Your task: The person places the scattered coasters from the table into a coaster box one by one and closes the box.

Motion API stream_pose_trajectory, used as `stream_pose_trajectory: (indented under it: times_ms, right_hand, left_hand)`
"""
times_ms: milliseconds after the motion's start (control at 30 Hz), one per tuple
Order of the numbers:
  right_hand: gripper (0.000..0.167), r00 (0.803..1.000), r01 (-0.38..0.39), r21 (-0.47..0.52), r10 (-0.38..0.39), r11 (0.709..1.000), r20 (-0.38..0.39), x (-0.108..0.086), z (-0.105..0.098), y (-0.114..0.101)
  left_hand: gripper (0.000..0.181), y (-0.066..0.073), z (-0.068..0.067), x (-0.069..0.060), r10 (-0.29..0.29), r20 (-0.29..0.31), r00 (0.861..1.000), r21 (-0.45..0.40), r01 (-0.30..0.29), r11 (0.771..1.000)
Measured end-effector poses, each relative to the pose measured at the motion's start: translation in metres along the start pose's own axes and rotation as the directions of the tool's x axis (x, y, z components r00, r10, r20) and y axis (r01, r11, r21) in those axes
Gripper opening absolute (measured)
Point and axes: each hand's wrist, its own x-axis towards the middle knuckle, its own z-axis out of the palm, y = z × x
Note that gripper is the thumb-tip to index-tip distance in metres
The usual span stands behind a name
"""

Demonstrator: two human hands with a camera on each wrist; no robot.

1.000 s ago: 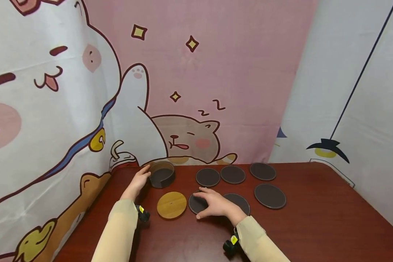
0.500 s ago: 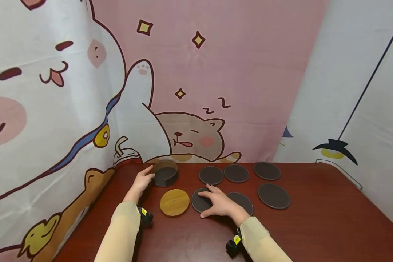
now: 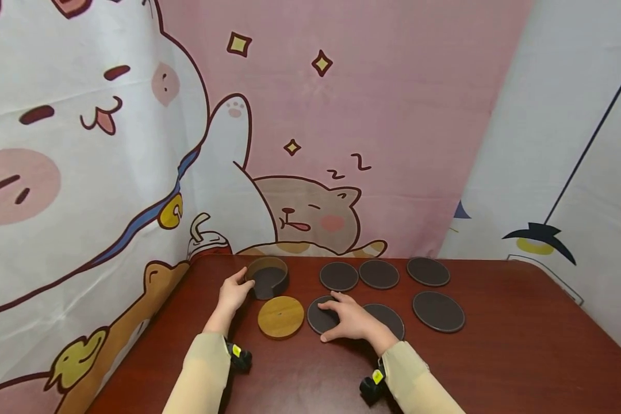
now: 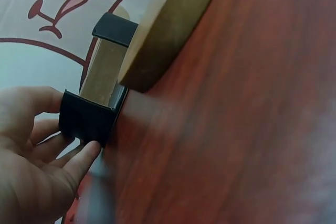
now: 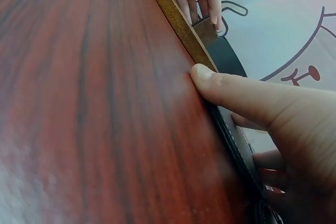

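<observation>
My left hand grips the left side of a round, dark, open-topped holder. In the left wrist view, the thumb of the hand lies against the black outer wall, with fingers partly hidden behind. My right hand spreads over a dark round disc, thumb by its near edge and fingertips over its far part. Whether the fingertips press on it is unclear. Between the hands lies a light wooden disc, near the holder's front.
Other dark discs lie flat on the red-brown table: two at the back centre, two at the right, and one partly under my right hand. A cartoon-print cloth hangs behind.
The head view has turned slightly left, so the table things sit further right in it. My left thumb has come further onto the holder's side. My right hand has shifted slightly over the disc.
</observation>
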Motion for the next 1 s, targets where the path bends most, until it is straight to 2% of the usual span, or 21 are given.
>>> stream_pose_trajectory:
  times_ms: [233,367,533,600,700,833,1000]
  right_hand:
    - [0.076,1.000,0.002,-0.001,-0.002,1.000,0.026,-0.001,-0.005,-0.001]
    - [0.076,1.000,0.010,0.010,-0.011,1.000,0.026,-0.001,-0.007,-0.002]
    - [0.076,1.000,0.012,0.013,-0.012,1.000,0.016,-0.001,-0.005,-0.002]
    - [0.076,1.000,0.010,0.007,-0.010,1.000,0.015,-0.002,-0.003,-0.001]
    - [0.076,1.000,0.009,0.006,-0.009,1.000,0.007,-0.002,-0.002,0.001]
    - [0.075,1.000,0.010,0.005,-0.010,1.000,-0.012,-0.002,-0.001,0.006]
    - [0.074,0.998,0.038,0.009,-0.037,0.999,-0.045,0.002,0.000,0.012]
  left_hand:
    - [0.057,0.005,0.007,-0.011,0.015,-0.057,0.998,0.031,-0.014,0.999]
    - [0.057,0.005,0.009,-0.016,0.011,-0.050,0.999,-0.006,-0.011,1.000]
    - [0.060,-0.002,0.005,-0.017,0.009,0.035,0.999,-0.144,-0.004,0.990]
    - [0.063,-0.007,0.003,-0.017,0.006,0.083,0.997,-0.216,0.012,0.976]
    - [0.066,-0.011,0.000,-0.017,0.000,0.144,0.990,-0.278,0.040,0.960]
    - [0.067,-0.016,-0.002,-0.017,0.016,0.189,0.982,-0.291,0.040,0.956]
    - [0.069,-0.019,-0.004,-0.015,0.028,0.193,0.981,-0.288,0.029,0.957]
